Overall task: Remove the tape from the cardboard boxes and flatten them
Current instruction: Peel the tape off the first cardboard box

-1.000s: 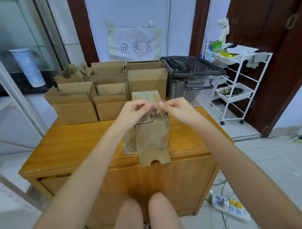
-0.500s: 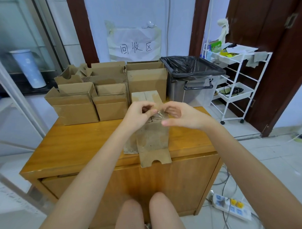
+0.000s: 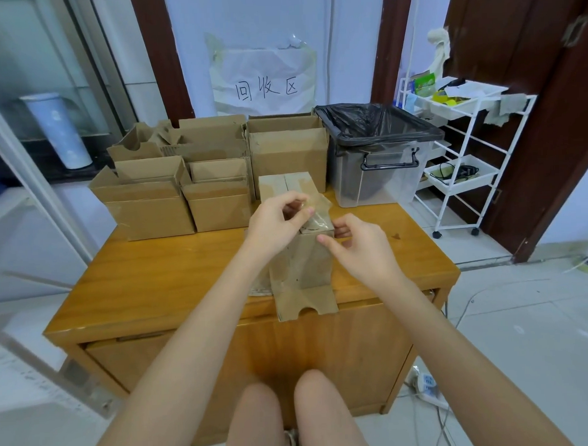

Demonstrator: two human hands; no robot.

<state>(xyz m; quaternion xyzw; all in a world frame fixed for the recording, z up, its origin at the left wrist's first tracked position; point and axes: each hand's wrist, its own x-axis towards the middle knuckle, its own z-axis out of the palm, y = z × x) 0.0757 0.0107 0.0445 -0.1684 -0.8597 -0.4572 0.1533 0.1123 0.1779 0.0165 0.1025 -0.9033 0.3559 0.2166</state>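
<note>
Early going, I judge: the left hand [image 3: 275, 223] pinches clear tape [image 3: 315, 207] half-peeled off the box [image 3: 300, 259] at the table's [image 3: 155, 287] near edge; right hand [image 3: 360, 247], fingers loosely curled, steadies it. The far boxes [image 3: 184, 180] are unflattened.

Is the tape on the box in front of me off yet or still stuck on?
Partly off. The left hand pinches a lifted flap of clear tape, whose lower end still clings to the box top.

Matt brown cardboard box [image 3: 300, 259], clear glossy tape [image 3: 318, 207], varnished glossy wooden table [image 3: 148, 281].
</note>
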